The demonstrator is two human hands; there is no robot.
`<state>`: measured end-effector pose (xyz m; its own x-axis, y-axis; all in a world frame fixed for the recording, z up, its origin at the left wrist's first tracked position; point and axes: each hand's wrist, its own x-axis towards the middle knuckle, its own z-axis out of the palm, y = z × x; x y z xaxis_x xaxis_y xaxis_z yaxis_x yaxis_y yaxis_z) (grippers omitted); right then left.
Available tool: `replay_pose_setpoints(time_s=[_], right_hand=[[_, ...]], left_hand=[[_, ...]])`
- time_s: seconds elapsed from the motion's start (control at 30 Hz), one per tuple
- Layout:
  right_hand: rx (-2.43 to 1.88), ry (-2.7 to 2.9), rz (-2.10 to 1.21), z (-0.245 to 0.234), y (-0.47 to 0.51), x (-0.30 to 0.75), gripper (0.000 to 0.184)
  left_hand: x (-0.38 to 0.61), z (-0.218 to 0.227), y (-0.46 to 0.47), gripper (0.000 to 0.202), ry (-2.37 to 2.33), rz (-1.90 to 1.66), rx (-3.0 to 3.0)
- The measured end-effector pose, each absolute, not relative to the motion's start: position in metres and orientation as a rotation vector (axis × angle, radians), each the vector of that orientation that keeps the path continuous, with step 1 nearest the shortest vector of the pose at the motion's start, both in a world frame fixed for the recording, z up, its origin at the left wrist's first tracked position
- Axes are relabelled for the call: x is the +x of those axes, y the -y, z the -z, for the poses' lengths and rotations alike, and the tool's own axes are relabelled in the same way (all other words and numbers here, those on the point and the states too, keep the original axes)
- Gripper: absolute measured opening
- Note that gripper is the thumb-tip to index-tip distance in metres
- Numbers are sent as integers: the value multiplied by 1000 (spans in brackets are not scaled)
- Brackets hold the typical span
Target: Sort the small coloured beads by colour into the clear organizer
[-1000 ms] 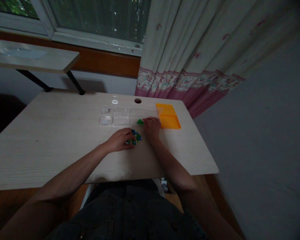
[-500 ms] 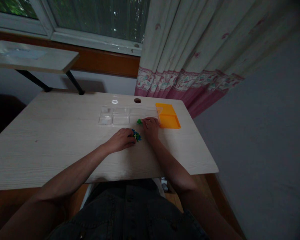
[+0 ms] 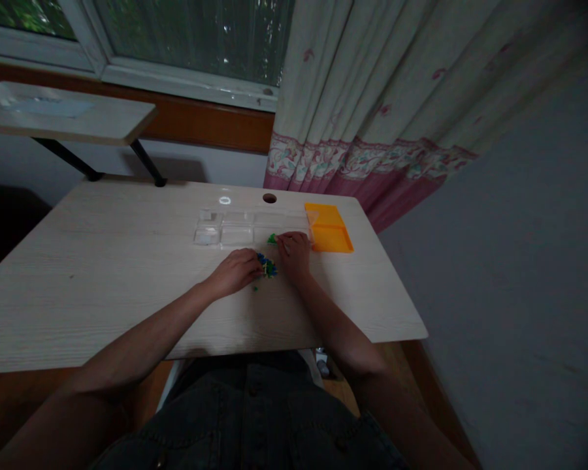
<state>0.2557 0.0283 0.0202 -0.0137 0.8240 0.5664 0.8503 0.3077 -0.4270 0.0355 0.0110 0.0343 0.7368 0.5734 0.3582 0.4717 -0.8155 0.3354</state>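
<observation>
A small pile of blue, green and yellow pieces [image 3: 268, 266] lies on the table between my hands. My left hand [image 3: 236, 269] is at the pile's left side, its fingers bent together with the tips among the pieces; whatever they pinch is hidden. One loose green bit [image 3: 255, 288] lies just below that hand. My right hand [image 3: 294, 253] rests over the near right part of a clear divided tray [image 3: 237, 235], fingers closed. Green pieces [image 3: 272, 239] sit in a tray compartment right at its fingertips. I cannot make out what the right fingers hold.
An open yellow case [image 3: 330, 228] lies at the tray's right end. Behind the tray is a round hole [image 3: 270, 198] in the table [image 3: 127, 287]. A raised shelf [image 3: 102, 117] on black legs stands at the back left. A curtain [image 3: 353, 130] hangs behind.
My left hand has shifted slightly up and left at the pile, and the loose green bit below it now shows. My right hand has barely moved.
</observation>
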Motion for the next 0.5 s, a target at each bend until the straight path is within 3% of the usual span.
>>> replay_pose_setpoints(time_s=[0.5], right_hand=[[-1430,1798,34,-21,-27,255,23]], left_hand=[[19,-36,-12,25,-558,-529,2781]])
